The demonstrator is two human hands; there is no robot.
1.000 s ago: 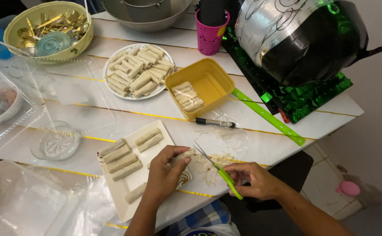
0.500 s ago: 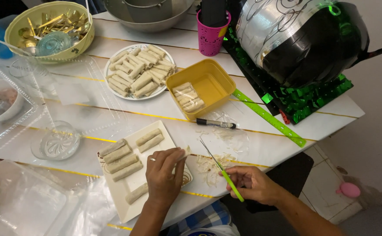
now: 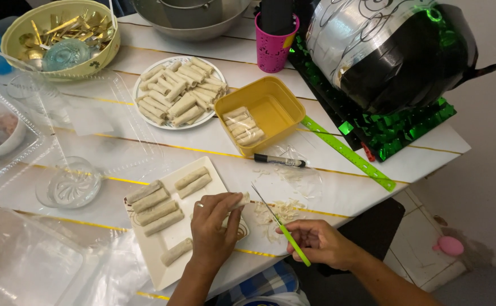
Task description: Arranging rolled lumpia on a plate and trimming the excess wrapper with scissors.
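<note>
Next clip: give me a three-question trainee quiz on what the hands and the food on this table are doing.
1. True or false: the right hand holds a knife with a green handle.
2. What does the left hand press down on? A) a pale roll at the edge of the square white plate B) the black marker C) the green ruler
3. Fill in: the yellow container holds a few ____.

Key: 1 true; 2 A; 3 rolls.
</note>
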